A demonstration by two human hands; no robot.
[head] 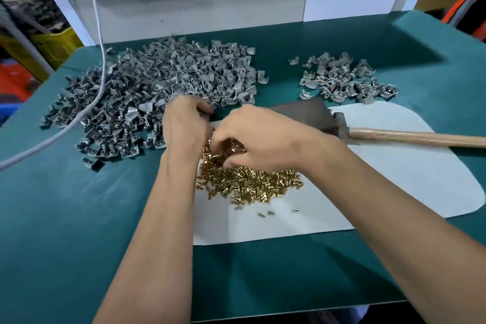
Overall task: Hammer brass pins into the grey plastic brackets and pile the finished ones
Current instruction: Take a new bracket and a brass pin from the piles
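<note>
The left hand [185,123] sits at the near edge of the big heap of grey plastic brackets [157,87], its fingers curled round a dark grey bracket [207,111] held at the fingertips; which way that bracket points cannot be made out, since the fingers hide most of it. The right hand [260,137] hangs over the far part of the brass pins [249,181], its fingers bent down into the pile and drawn together as if pinching; whether a pin is actually in the grip cannot be told. The pins lie in a loose heap on a pale sheet [394,179] spread on the green bench [65,218], pointing every way, with a few strays just nearer the person. A hammer [394,135] lies on the sheet to the right, its long axis running left to right, the wooden handle leading off the right edge and the metal head just beside a dark block [302,113] behind the right hand. A smaller pile of finished brackets [344,79] lies far right, some showing pins. A grey cable [97,21] trails across the big heap. No writing is readable.
</note>
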